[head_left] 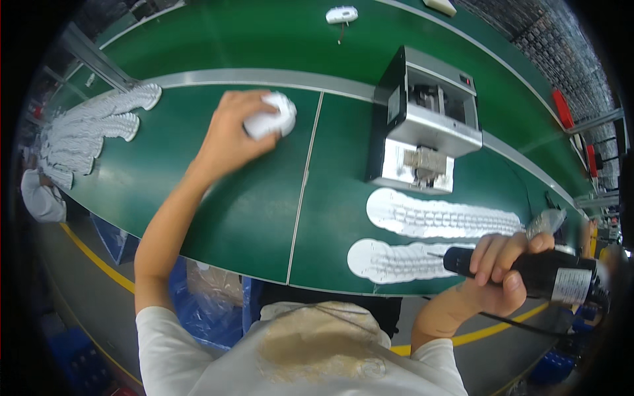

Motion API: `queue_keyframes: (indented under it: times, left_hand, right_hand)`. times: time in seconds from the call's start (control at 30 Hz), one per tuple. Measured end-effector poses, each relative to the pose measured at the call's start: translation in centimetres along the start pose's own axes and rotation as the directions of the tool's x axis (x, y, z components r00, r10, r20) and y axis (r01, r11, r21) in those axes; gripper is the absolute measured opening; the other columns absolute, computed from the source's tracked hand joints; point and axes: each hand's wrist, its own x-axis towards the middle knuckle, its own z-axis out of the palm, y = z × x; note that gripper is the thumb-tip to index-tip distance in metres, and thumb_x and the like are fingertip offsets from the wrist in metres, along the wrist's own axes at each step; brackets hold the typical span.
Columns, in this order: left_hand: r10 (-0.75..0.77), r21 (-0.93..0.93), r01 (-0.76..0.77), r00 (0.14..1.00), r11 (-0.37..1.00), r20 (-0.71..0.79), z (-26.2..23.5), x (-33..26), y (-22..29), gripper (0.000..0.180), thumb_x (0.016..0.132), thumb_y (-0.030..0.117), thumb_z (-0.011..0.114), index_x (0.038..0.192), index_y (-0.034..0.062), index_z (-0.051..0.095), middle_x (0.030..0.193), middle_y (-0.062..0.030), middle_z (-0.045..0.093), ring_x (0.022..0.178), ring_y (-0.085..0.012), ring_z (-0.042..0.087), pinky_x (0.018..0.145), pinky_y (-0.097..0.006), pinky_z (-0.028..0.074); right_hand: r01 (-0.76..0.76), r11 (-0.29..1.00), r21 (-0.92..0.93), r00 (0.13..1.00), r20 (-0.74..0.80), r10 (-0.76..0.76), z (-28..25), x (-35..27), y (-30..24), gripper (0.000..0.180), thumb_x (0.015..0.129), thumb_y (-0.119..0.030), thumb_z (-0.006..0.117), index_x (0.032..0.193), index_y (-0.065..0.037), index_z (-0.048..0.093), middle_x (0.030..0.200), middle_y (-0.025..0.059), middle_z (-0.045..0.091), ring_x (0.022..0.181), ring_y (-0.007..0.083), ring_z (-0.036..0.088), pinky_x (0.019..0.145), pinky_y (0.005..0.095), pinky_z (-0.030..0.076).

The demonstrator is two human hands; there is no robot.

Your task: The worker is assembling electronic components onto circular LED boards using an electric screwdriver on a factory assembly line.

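The left hand (231, 135) curls round a white rounded part (276, 117), hiding some of it, near the desk's (264, 218) far edge; whether they touch is unclear. Over the near edge, the right hand (503, 272) wraps a black power driver (543, 270), its rear blurred, blocking the nearer white row (396, 263). A metal machine (432, 135) stands beyond.

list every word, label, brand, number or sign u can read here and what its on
None can be read clearly.
White label on the black power tool in the right hand: print too small and blurred.
Pale label on the side of the metal machine: too small to read.
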Motion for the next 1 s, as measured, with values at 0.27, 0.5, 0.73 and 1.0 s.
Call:
queue_keyframes:
  times: [0.27, 0.5, 0.73, 1.0]
  left_hand:
    - [-0.029, 0.151, 0.112, 0.886, 0.982, -0.463, 7.7, 16.0, -8.1, 0.036, 0.073, 0.005, 0.053, 0.109, 0.0084, 0.060, 0.124, -0.0209, 0.050, 0.114, -0.0372, 0.047, 0.098, -0.044, 0.038]
    - [0.153, 0.122, -0.121, 0.943, 0.985, -0.295, 16.0, 28.1, -6.6, 0.037, 0.068, 0.005, 0.062, 0.104, 0.0110, 0.059, 0.122, -0.0135, 0.052, 0.118, -0.0329, 0.044, 0.099, -0.045, 0.038]
    - [0.024, 0.007, -0.026, 0.981, 1.000, 0.193, 16.9, 29.4, -5.9, 0.042, 0.059, 0.015, 0.072, 0.097, 0.0122, 0.056, 0.099, -0.0142, 0.057, 0.099, -0.0345, 0.054, 0.084, -0.042, 0.045]
    - [0.250, -0.003, -0.251, 0.965, 0.968, -0.081, 4.8, 15.1, -0.1, 0.039, 0.060, 0.013, 0.079, 0.092, 0.0060, 0.059, 0.107, -0.0086, 0.054, 0.097, -0.0254, 0.055, 0.083, -0.033, 0.047]
  right_hand:
    - [0.048, 0.996, -0.071, 0.998, 0.046, -0.045, -2.3, 0.7, 0.1, 0.041, 0.077, -0.003, 0.061, 0.108, -0.006, 0.034, 0.062, 0.0064, 0.051, 0.046, 0.0173, 0.051, 0.046, 0.0315, 0.047]
    - [0.021, 0.997, -0.074, 1.000, -0.016, -0.022, -2.3, 0.0, 0.7, 0.042, 0.072, -0.001, 0.065, 0.104, -0.004, 0.038, 0.061, 0.0078, 0.052, 0.047, 0.0188, 0.054, 0.045, 0.0332, 0.049]
    - [0.062, 0.990, -0.127, 0.998, -0.025, -0.066, -2.4, -0.2, 1.2, 0.038, 0.072, -0.001, 0.062, 0.101, -0.003, 0.036, 0.056, 0.0067, 0.050, 0.042, 0.0151, 0.051, 0.040, 0.0269, 0.046]
    - [0.073, 0.996, -0.041, 0.997, 0.011, -0.073, -3.9, 0.1, 0.2, 0.048, 0.073, -0.003, 0.065, 0.111, -0.005, 0.036, 0.063, 0.0054, 0.053, 0.047, 0.0170, 0.053, 0.047, 0.0294, 0.049]
